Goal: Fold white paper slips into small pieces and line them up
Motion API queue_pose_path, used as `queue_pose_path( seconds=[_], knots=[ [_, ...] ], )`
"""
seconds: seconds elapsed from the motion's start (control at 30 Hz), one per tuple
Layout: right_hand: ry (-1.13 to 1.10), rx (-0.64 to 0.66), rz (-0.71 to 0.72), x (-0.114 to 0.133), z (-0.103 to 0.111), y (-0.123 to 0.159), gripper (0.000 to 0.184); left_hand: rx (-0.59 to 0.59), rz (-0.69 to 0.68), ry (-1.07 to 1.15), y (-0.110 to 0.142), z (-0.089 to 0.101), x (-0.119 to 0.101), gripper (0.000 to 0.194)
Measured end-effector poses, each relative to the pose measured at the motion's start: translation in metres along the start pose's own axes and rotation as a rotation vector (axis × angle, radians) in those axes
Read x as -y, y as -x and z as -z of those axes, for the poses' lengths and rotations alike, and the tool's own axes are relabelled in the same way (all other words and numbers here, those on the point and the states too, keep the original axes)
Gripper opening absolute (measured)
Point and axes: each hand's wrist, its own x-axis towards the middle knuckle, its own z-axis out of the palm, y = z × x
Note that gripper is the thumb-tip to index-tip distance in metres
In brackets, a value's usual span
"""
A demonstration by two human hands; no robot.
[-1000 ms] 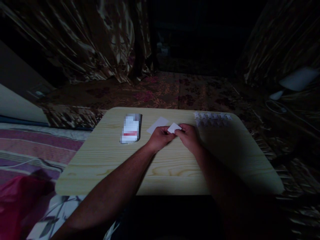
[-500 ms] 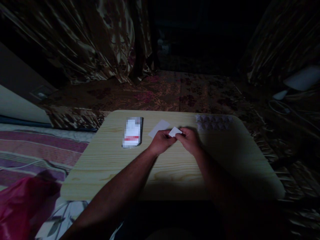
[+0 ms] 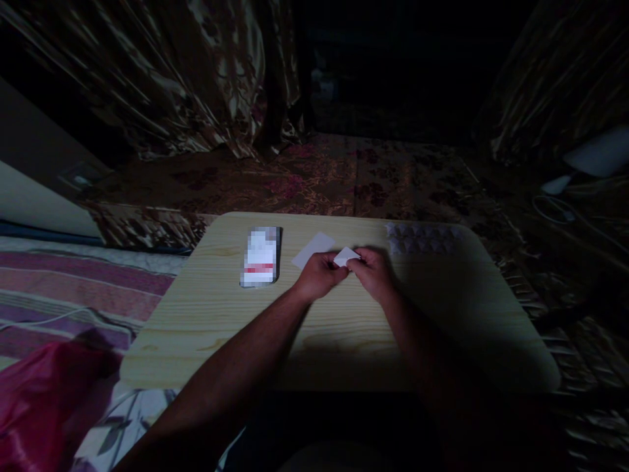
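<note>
Between my two hands, above the middle of the wooden table [image 3: 196, 328], is a small folded piece of white paper [image 3: 346, 255]. My left hand [image 3: 320, 274] pinches its left side between thumb and fingers. On the other side, my right hand [image 3: 372, 271] grips the paper's right edge, its thumb lying on top. Just behind my left hand lies a flat sheet of pale paper [image 3: 313, 249], partly covered by that hand. Several small folded paper pieces [image 3: 422, 239] sit in two rows at the table's far right, their exact shape dim.
A phone-like object [image 3: 260, 257], its face blurred, lies on the table's left part. Left of the table are a striped bedcover [image 3: 118, 282] and a pink bag or cloth [image 3: 39, 393]. Patterned curtains [image 3: 221, 78] hang behind, and a white lamp [image 3: 597, 154] stands at right.
Both hands keep hold of the folded paper with almost no movement. The whole view has shifted very slightly.
</note>
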Motion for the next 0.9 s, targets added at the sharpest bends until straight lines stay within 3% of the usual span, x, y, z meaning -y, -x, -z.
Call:
queue_pose_path(
  seconds=[0.23,0.9],
  knots=[
    [0.042,-0.016,0.036,-0.0015,-0.0005,0.0002,0.010,0.007,-0.019,-0.012,-0.0009,0.0001,0.0028,0.022],
    [0.049,0.022,-0.041,0.0016,0.0025,-0.0012,0.012,-0.055,0.032,0.011,-0.0019,0.0007,0.0000,0.025]
  ],
)
